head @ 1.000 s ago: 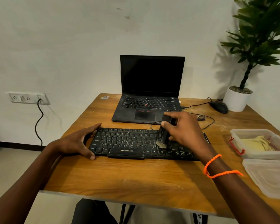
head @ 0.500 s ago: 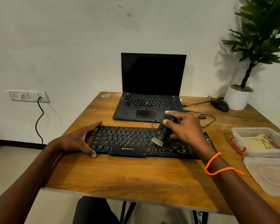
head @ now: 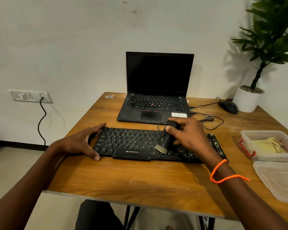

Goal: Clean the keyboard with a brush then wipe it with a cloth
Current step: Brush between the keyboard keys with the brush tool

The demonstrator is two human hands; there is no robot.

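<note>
Dead centre on the wooden table (head: 140, 176): the black keyboard (head: 131, 143) lies flat, its long side running 9 to 3 o'clock, Zebronics label facing me.
Left hand (head: 78, 143): I've got it braced on the keyboard's 9 o'clock end, fingers spread and fairly straight, thumb along the near edge, grasping nothing.
Right hand (head: 189, 136): I'm curled round the brush (head: 166, 138), thumb pressed on its dark handle, an orange cord bracelet (head: 223, 173) on my wrist.
Brush: tilted, handle up toward 12 o'clock, pale bristles down toward 7 o'clock, tips on or just over the bottom key rows right of the label; I can't tell which.
Cloth (head: 268, 145): yellow, bunched inside the clear plastic box (head: 256, 156) at 3 o'clock, well apart from the keyboard.
Lid (head: 278, 180): flat on the table at 4 o'clock, just beside the box.
Laptop (head: 156, 90): open at 12 o'clock, screen dark, just behind the keyboard.
Mouse (head: 228, 107): black, at 1 o'clock, its cable looping across the table.
Potted plant (head: 249, 98): white pot at 2 o'clock, by the mouse.
</note>
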